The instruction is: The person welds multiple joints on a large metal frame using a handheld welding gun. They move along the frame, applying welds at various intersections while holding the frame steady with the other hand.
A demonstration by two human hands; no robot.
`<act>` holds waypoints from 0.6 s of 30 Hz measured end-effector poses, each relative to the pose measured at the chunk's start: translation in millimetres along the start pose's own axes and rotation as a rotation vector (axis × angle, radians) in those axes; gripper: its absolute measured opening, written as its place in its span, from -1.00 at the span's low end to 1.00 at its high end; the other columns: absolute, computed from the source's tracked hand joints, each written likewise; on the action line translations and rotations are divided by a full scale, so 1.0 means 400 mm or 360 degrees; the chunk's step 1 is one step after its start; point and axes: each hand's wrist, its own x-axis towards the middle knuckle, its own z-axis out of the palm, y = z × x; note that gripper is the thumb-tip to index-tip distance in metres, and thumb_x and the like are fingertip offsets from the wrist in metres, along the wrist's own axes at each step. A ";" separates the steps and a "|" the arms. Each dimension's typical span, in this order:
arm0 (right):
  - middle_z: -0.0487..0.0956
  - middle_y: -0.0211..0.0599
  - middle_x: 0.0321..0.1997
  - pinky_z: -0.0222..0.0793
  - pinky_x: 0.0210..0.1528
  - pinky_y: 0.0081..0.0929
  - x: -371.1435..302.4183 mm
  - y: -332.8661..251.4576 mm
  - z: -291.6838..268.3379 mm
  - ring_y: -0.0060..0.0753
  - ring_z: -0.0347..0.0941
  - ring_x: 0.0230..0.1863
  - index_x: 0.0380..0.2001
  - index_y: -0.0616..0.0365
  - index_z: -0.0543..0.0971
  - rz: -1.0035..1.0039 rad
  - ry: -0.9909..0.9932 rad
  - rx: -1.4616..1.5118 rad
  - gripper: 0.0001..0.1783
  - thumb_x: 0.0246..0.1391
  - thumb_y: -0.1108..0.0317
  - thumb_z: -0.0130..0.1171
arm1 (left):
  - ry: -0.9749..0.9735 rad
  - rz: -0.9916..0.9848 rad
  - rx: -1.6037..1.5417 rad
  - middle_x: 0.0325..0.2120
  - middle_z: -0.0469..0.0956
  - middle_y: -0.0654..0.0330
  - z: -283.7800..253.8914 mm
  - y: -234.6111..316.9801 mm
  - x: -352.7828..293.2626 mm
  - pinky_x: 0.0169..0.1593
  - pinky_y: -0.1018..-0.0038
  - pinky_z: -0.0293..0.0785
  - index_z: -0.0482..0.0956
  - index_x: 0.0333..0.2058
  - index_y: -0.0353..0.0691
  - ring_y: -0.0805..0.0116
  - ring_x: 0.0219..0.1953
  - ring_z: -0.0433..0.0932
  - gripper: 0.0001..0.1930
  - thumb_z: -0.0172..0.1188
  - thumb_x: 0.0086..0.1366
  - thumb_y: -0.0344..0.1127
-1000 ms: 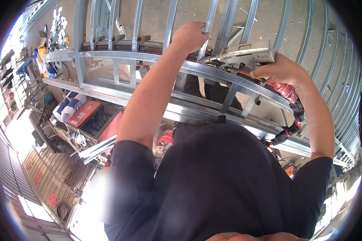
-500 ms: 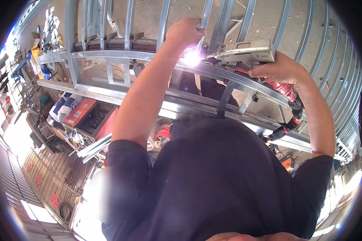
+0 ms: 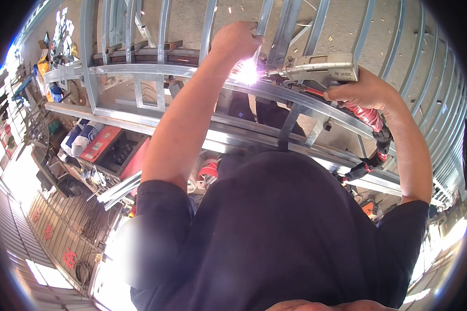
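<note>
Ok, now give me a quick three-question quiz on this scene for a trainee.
1. Which hand holds the welding torch?
2. True or false: the left hand wears a glove.
3. Fill in: the bright glow is at the torch's ____, not its handle.

Key:
1. The right hand.
2. False; it is bare.
3. Tip.

Blue-and-white bundles [image 3: 86, 137] sat just beside a red-topped box [image 3: 99, 143] at the left. Lower down, a dark coil [image 3: 78, 271] showed against a ribbed metal panel [image 3: 62, 223] with red markings [image 3: 69, 257]; higher up was an orange-yellow item [image 3: 43, 68].
</note>
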 end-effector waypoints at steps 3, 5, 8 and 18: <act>0.68 -0.21 -0.12 0.59 -0.16 -0.40 -0.001 -0.004 0.001 -0.43 0.60 -0.20 0.11 0.31 0.60 0.0001 -0.0003 -0.0013 -0.36 -0.02 0.22 0.52 | -0.0015 -0.0041 -0.0020 -0.11 0.73 -0.03 0.009 -0.010 0.007 0.11 0.09 0.59 0.68 0.14 0.03 -0.09 0.00 0.68 -0.53 0.32 0.30 0.01; 0.68 -0.22 -0.13 0.60 -0.15 -0.40 -0.009 -0.009 0.005 -0.43 0.60 -0.21 0.09 0.30 0.60 0.0003 0.0036 -0.0008 -0.36 -0.03 0.21 0.52 | -0.0006 -0.0048 -0.0012 -0.11 0.73 -0.03 0.009 -0.009 0.007 0.10 0.09 0.59 0.68 0.14 0.03 -0.08 0.00 0.68 -0.53 0.31 0.31 0.01; 0.67 -0.21 -0.12 0.61 -0.15 -0.40 -0.007 0.006 -0.002 -0.43 0.61 -0.21 0.11 0.32 0.58 0.0008 0.0032 -0.0009 -0.33 -0.04 0.20 0.53 | -0.0079 -0.0067 -0.0036 -0.11 0.73 -0.02 0.004 -0.006 0.009 0.09 0.10 0.59 0.67 0.16 0.02 -0.07 0.00 0.69 -0.52 0.31 0.31 0.02; 0.71 -0.31 -0.18 0.58 -0.17 -0.46 -0.088 0.061 -0.082 -0.50 0.60 -0.26 0.04 0.25 0.64 0.0198 0.0080 0.0063 -0.42 -0.07 0.28 0.55 | 0.0233 -0.0001 0.0167 -0.03 0.73 0.07 -0.009 0.041 -0.016 0.06 0.13 0.59 0.61 0.22 -0.06 -0.01 0.02 0.67 -0.44 0.25 0.34 0.09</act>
